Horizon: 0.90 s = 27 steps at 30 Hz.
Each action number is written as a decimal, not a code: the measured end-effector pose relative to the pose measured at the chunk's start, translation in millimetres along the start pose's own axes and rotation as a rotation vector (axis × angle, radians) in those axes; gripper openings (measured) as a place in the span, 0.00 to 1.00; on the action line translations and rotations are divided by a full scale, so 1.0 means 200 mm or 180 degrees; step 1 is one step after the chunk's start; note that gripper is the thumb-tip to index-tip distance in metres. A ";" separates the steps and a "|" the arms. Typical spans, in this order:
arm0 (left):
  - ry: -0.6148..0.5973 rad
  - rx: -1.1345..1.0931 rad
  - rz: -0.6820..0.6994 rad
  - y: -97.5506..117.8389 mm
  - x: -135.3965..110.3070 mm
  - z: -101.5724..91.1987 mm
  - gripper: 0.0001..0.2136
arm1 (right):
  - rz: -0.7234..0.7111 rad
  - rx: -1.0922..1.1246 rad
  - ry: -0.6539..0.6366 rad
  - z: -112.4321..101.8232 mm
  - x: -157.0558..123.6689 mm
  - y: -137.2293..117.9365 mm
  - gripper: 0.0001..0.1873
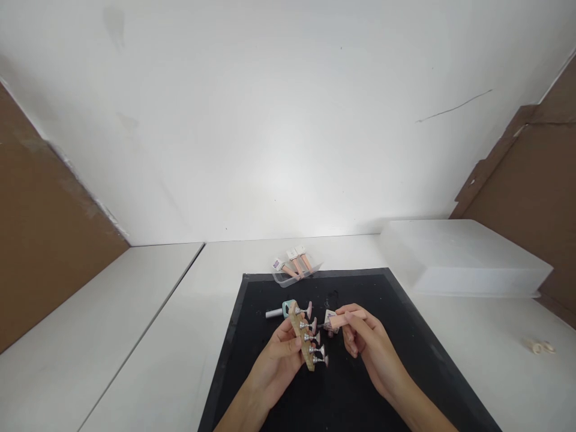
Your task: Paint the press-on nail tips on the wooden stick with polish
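My left hand [279,355] is closed around a tan bar-shaped nail display stand [299,331]. Several silver posts stick out of it to the right, bearing pinkish nail tips [314,324]. Between the fingers of my right hand [369,341] is a nail polish brush by its peach-pink cap handle [345,319]. Its thin dark end points left, close to the nail tips; whether it touches one I cannot tell. A white nail polish bottle [330,314] with a purple mark is partly hidden behind the handle.
Behind the stand, a teal piece with a white cylindrical handle [273,313] lies on the black mat [360,288]. A clear tray [288,282] at the mat's far edge holds several white-and-peach bottles. To the right are a translucent white bin [477,264] and small cream pieces [535,346].
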<state>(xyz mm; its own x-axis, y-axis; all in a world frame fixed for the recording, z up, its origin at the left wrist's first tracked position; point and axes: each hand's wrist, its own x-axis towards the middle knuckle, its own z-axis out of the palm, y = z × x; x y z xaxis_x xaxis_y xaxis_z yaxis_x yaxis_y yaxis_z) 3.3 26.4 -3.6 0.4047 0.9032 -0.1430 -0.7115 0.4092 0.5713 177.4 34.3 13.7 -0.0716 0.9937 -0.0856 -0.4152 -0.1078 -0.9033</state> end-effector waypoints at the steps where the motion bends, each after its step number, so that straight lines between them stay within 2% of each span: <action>1: 0.0008 -0.0001 0.0003 0.00 0.00 0.00 0.15 | 0.0001 0.0000 0.0004 0.00 0.00 0.00 0.12; 20: 0.0061 0.0011 -0.0010 0.00 -0.01 0.01 0.15 | 0.0020 0.0056 0.0002 0.00 -0.01 0.00 0.12; 27: -0.0019 0.0318 -0.0127 0.00 -0.01 0.01 0.13 | -0.0096 0.0348 0.0064 0.01 -0.01 -0.02 0.12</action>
<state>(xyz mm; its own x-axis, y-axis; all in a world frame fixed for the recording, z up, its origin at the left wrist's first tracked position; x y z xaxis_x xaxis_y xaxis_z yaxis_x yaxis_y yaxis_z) 3.5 25.0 -1.7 0.4352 0.8856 -0.1625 -0.6341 0.4296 0.6430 177.2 31.9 17.6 -0.0397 0.9969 -0.0685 -0.5134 -0.0792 -0.8545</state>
